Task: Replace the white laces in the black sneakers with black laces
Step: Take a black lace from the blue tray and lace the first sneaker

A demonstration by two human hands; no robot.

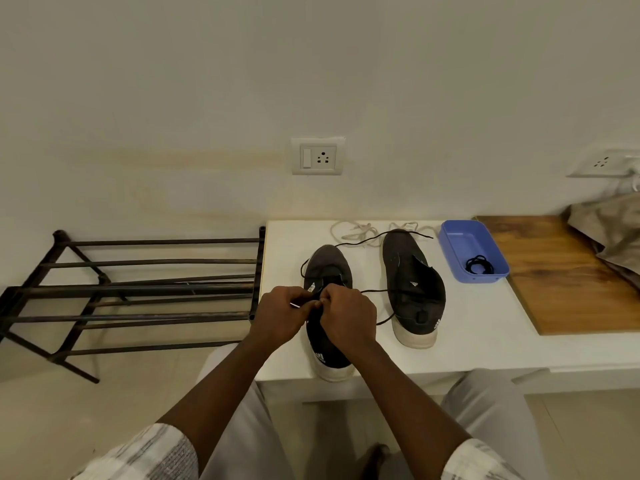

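Fingers [332, 296] of both hands curled tight and pinched on the black lace [372, 291], just above the tongue of the near sneaker [327, 266]. Left hand [277, 315] and right hand [349, 318] touching, backs up, a pale lace tip poking left out of the left pinch. Loose lace trailing two ways: one strand looping past the toe toward the back of the bench [485, 341], another lying across the second sneaker [412, 271].

Near sneaker pointing toe away, heel jutting past the front edge of the bench. Second sneaker well apart to the right, wholly on the bench, tongue lifted. Bare bench surface to its right and in front of the blue tray [464, 242]. Left bench edge just beside a metal shoe rack [138, 289]. Wooden board [561, 271] on the right end, just beside the tray.

Three-stripe logo on both heels and on the second sneaker's tongue. White tag on the near tongue, print too small to read.

In the tray, one coiled black lace [479, 265]. White laces [353, 232] in a loose heap at the back of the bench, beyond both toes.
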